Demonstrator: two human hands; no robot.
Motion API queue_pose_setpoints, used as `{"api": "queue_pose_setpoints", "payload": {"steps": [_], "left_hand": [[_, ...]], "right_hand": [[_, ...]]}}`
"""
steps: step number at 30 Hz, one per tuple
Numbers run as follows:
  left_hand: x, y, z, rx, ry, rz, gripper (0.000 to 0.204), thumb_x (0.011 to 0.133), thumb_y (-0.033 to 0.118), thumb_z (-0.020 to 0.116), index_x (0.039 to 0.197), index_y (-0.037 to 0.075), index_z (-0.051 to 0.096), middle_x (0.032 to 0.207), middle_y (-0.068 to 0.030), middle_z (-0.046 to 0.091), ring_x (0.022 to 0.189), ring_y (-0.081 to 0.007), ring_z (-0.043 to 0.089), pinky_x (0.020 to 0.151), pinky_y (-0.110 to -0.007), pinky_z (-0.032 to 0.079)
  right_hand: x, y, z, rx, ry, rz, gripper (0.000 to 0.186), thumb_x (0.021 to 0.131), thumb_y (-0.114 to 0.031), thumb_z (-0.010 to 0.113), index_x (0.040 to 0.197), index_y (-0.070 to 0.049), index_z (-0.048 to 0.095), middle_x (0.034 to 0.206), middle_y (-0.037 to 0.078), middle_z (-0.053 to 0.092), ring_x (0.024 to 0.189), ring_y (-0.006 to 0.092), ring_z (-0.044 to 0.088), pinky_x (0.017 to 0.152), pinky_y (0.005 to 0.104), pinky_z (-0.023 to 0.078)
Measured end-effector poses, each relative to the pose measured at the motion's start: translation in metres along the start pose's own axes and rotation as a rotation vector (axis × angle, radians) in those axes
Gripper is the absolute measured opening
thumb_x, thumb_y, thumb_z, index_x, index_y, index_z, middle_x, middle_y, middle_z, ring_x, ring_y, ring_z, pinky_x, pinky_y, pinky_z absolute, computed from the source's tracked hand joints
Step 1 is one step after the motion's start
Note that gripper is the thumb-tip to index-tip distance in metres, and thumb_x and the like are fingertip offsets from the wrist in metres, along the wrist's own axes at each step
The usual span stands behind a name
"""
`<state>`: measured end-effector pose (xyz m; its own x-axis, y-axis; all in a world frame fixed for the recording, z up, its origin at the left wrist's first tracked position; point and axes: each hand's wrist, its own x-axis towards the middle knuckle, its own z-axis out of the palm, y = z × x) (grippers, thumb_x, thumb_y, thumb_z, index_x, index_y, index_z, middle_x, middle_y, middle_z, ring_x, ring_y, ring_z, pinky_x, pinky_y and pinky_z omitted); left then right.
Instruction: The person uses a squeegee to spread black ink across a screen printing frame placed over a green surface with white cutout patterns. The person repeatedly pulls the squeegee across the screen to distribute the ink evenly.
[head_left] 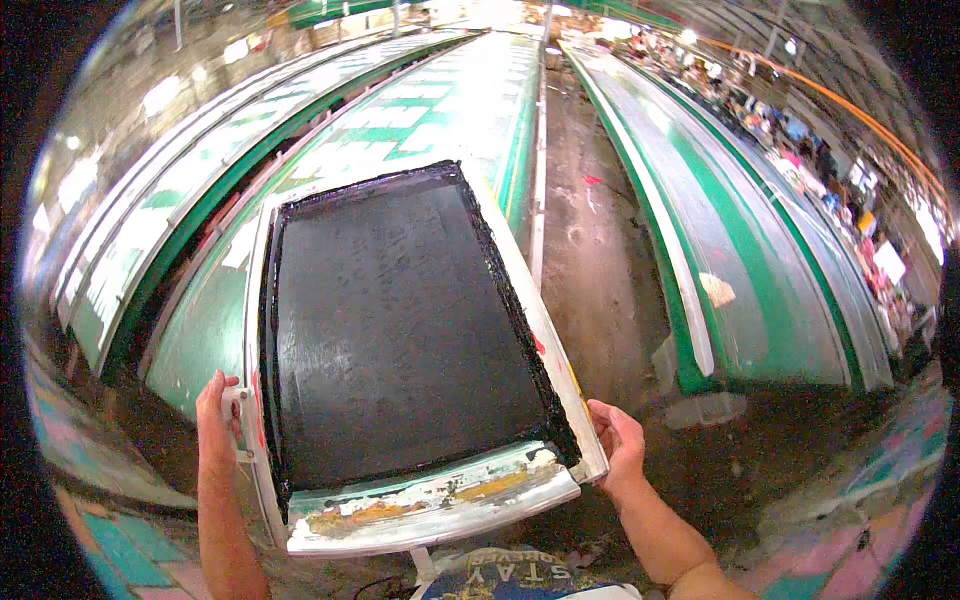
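a worker's two bare hands grip opposite sides of a broad framed panel, seen from where we stand on the shop floor. the left hand (215,425), at lower left of the frame, is curled around a pale handle (238,425) fixed to the panel's side; the right hand (620,440), lower right of centre, is closed about the opposite edge, its fingertips partly hidden behind it. the wide, two-sided hold probably keeps the load level. the panel's white border (515,270) surrounds a black sheet (390,330) that fills the centre of the picture, with the near ledge (430,500) streaked white, teal and mustard, apparently by old paint. its far end sits over the long green middle table (430,120); whether they touch, i cannot tell. more long tables, one at left (150,230) and one at right (740,250), run toward the top of the frame, likely spaced for walking between, with a brown aisle (600,220) right of centre. a pale scrap (717,290) lies on the right table. pale lettering marks the blue garment (520,580) at bottom centre; no label shows on the panel.
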<state>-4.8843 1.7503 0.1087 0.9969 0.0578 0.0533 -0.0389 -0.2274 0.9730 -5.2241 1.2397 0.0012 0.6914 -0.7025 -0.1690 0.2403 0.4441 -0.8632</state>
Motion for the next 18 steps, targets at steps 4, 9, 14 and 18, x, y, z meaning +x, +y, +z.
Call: {"api": "queue_pose_setpoints", "payload": {"steps": [4,9,14,18], "left_hand": [[-0.050,-0.011,0.004,0.003,0.028,-0.084,0.065,0.099,0.069,0.063,0.123,0.009,0.072,0.086,-0.0011,0.067,0.069,-0.0131,0.057,0.057,-0.033,0.041],[-0.090,-0.006,0.020,-0.067,0.194,-0.146,0.050,0.106,0.057,0.060,0.113,0.009,0.072,0.072,0.0045,0.054,0.054,-0.0056,0.045,0.047,-0.026,0.032],[-0.128,0.018,-0.007,-0.109,0.251,-0.178,0.049,0.107,0.057,0.060,0.113,0.009,0.070,0.071,0.0046,0.054,0.052,-0.0050,0.046,0.044,-0.024,0.031],[-0.161,0.004,-0.035,-0.054,0.344,-0.237,0.058,0.105,0.065,0.060,0.116,0.010,0.072,0.074,0.0012,0.065,0.052,-0.0107,0.053,0.045,-0.027,0.037]], "right_hand": [[0.005,-0.038,-0.032,-0.158,-0.086,-0.067,0.060,0.105,-0.045,0.059,0.131,0.008,0.069,0.114,0.016,0.077,0.102,0.0256,0.071,0.095,0.0413,0.057],[0.047,-0.053,-0.043,-0.089,-0.186,0.014,0.053,0.107,-0.038,0.058,0.129,0.008,0.072,0.120,0.017,0.078,0.108,0.0280,0.075,0.101,0.0418,0.058],[0.098,-0.046,-0.018,-0.018,-0.290,0.117,0.052,0.108,-0.036,0.058,0.129,0.009,0.072,0.124,0.017,0.078,0.113,0.0300,0.074,0.107,0.0439,0.055],[0.131,-0.053,0.014,-0.044,-0.461,0.178,0.052,0.108,-0.035,0.058,0.131,0.010,0.071,0.125,0.019,0.077,0.114,0.0301,0.074,0.109,0.0442,0.054]]}}
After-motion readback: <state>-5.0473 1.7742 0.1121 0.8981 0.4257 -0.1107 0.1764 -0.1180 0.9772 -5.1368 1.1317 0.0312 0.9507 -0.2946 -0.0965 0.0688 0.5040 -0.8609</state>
